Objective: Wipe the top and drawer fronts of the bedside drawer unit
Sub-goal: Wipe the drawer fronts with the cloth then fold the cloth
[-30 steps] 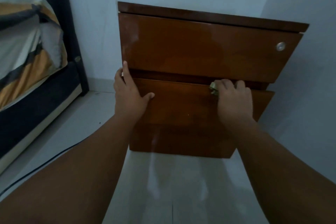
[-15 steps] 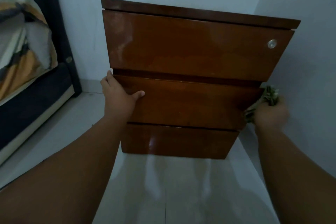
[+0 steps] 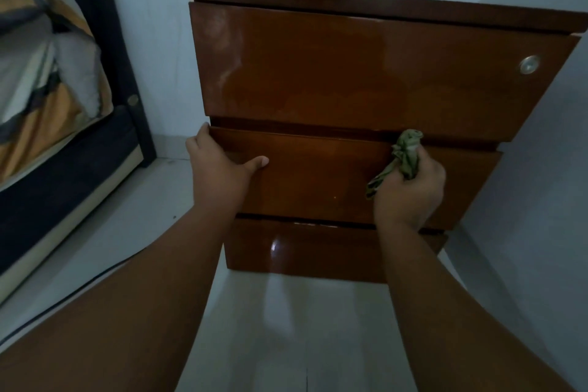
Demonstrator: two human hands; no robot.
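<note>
A glossy brown wooden drawer unit [image 3: 350,73] with three drawer fronts stands against the pale wall. Its top drawer carries a round metal lock [image 3: 529,65] at the right. My left hand [image 3: 219,169] grips the left end of the middle drawer front [image 3: 318,178], fingers around its edge and thumb flat on the face. My right hand [image 3: 410,191] is closed on a crumpled green cloth [image 3: 405,156] and presses it against the right part of that middle front. The bottom drawer front [image 3: 302,248] shows a bright glare spot. Only the front edge of the unit's top is visible.
A bed [image 3: 47,137] with a grey, white and orange cover and a dark frame stands at the left. A dark cable [image 3: 73,293] runs across the white tiled floor [image 3: 286,328]. A wall [image 3: 541,200] sits close on the unit's right side.
My right hand with the cloth swung off past the drawer's right end, then came back onto the middle front. My left hand has kept its grip on the left end.
</note>
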